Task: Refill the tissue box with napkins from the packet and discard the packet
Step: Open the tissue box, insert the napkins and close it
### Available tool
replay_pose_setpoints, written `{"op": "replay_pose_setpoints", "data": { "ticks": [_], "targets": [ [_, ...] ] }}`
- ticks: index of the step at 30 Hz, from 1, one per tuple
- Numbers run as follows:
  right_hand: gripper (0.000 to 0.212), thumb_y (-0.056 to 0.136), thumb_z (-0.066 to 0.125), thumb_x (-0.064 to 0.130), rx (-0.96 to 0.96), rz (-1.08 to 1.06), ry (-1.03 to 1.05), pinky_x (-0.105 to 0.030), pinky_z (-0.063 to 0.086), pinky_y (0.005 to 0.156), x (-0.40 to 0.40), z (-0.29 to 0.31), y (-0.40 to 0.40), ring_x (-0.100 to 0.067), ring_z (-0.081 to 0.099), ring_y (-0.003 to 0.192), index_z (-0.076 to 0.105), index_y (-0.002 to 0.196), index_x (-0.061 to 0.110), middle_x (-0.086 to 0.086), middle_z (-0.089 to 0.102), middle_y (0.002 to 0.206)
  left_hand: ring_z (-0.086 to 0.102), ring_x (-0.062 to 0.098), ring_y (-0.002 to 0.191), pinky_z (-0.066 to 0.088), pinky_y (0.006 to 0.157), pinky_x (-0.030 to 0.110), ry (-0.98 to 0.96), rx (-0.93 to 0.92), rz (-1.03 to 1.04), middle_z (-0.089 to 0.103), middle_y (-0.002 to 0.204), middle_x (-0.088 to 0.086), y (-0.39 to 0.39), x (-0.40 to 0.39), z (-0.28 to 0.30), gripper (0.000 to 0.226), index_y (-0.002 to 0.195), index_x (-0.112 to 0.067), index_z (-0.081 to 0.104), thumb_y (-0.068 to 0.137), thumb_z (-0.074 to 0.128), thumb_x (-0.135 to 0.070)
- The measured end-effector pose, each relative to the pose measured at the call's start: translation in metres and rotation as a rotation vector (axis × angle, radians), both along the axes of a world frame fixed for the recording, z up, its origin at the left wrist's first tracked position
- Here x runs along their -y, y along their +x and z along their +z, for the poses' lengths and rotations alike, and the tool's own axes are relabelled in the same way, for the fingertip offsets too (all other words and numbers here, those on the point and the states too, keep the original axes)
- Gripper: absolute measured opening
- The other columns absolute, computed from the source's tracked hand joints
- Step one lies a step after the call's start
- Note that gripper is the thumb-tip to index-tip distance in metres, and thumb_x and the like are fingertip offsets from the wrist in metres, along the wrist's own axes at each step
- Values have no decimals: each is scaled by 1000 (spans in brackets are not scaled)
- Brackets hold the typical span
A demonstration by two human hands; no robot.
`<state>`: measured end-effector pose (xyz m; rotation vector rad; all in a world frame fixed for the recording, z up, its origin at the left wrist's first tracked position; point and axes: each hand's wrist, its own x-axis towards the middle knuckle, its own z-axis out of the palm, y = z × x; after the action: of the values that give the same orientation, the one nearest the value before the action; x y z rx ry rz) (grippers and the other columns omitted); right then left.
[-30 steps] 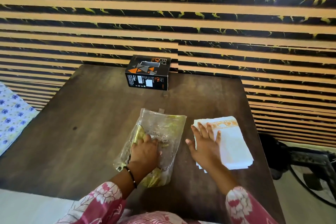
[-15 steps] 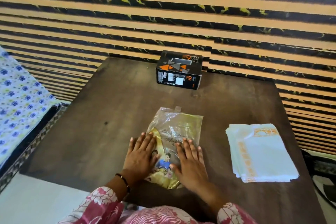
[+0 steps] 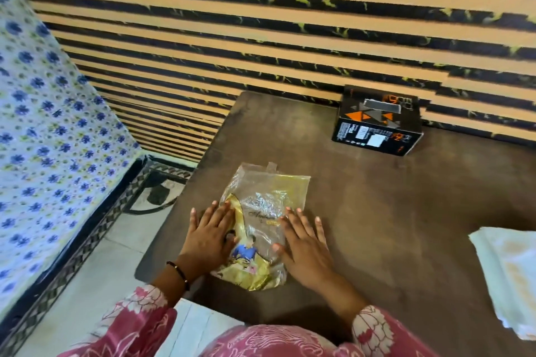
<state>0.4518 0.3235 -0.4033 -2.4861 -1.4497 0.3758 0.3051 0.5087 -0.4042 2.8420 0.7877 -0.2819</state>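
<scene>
Both hands, left hand (image 3: 209, 236) and right hand (image 3: 305, 248), lie flat with fingers spread on the empty packet (image 3: 259, 226) mid-frame, probably flattening it for binning. Napkins (image 3: 510, 275) wait far right, tissue box (image 3: 378, 120) upper right.

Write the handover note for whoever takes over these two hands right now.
Left hand: open, flat on the left edge of the packet.
Right hand: open, flat on the packet's right edge.
Packet: lies flattened near the table's front-left corner and looks empty.
Napkins: stacked on the table at the far right, apart from the packet.
Tissue box: at the table's back edge by the wall, untouched.
Done: napkins are out of the packet.
Left: load the napkins into the box, then discard the packet.
</scene>
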Motion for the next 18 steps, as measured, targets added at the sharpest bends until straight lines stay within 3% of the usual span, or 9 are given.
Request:
{"op": "replay_pose_setpoints", "data": {
  "ticks": [4,8,11,14,18],
  "targets": [
    [95,69,-9,73,-74,49,-66,-38,-21,111,-21,4,-8,-5,-19,137,7,148,24,8,-5,158,-1,26,146,-6,112,58,65,-69,2,10,158,4,-11,-18,12,73,147,-18,17,83,10,-54],
    [79,78,0,56,-112,86,-44,-44,-2,119,-34,7,-12,-14,-4,145,16,147,24,7,2,159,-12,32,144,-12,109,61,83,-137,60,-2,158,8,-4,-12,31,69,148,-17,6,93,35,-47],
    [72,82,6,50,-168,-12,127,-38,14,115,-42,15,-12,-15,18,143,35,142,23,6,19,156,-11,33,144,-11,109,60,70,-33,68,0,158,9,14,1,44,65,146,-19,13,92,38,-45],
    [76,84,6,63,-222,-128,226,-35,28,110,-36,21,-8,-15,32,137,44,136,22,4,32,151,-11,29,144,-8,112,58,65,52,-9,0,158,7,36,18,52,62,146,-20,18,92,38,-43],
    [93,77,-4,74,-292,-246,236,-31,29,109,-3,22,7,-15,37,134,51,131,22,2,42,145,-9,26,145,-4,115,52,-22,95,-96,2,158,4,65,41,51,62,146,-19,18,93,38,-44]
  ]
}}
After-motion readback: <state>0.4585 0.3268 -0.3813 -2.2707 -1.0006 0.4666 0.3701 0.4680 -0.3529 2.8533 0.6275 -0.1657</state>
